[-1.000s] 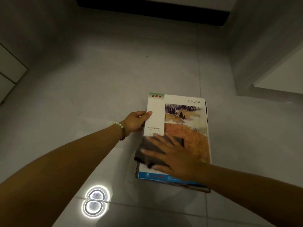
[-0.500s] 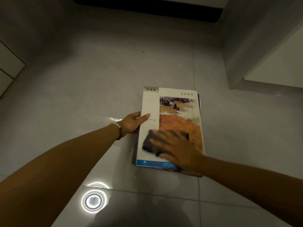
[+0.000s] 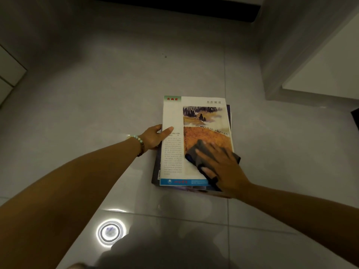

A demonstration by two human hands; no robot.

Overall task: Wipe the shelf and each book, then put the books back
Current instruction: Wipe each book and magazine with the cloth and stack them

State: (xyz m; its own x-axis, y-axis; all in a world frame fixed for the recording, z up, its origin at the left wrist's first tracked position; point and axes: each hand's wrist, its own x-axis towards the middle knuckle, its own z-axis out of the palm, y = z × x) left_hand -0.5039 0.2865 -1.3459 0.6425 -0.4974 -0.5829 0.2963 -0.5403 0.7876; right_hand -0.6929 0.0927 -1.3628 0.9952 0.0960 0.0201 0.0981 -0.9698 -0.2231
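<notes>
Looking down from my head camera, the top book point(image 3: 196, 121) lies flat, cover up, on a small stack point(image 3: 156, 171) of other books on the grey tiled floor point(image 3: 97, 113). Its cover shows a landscape painting beside a column of print, with a blue strip along the near edge. My left hand point(image 3: 155, 136) grips the book's left edge, thumb laid on the white margin of the cover and fingers curled round the side. A bead bracelet point(image 3: 138, 139) sits on that wrist. My right hand point(image 3: 223, 167) lies flat, fingers straight and spread, pressing a dark grey cloth point(image 3: 194, 152) onto the near right part of the cover. The cloth bunches out past my fingertips and over the book's right edge. A bright ring of light point(image 3: 110, 232) reflects in the glossy tile near my left forearm, and a white cabinet point(image 3: 320, 74) stands at the far right, well apart from the books.
</notes>
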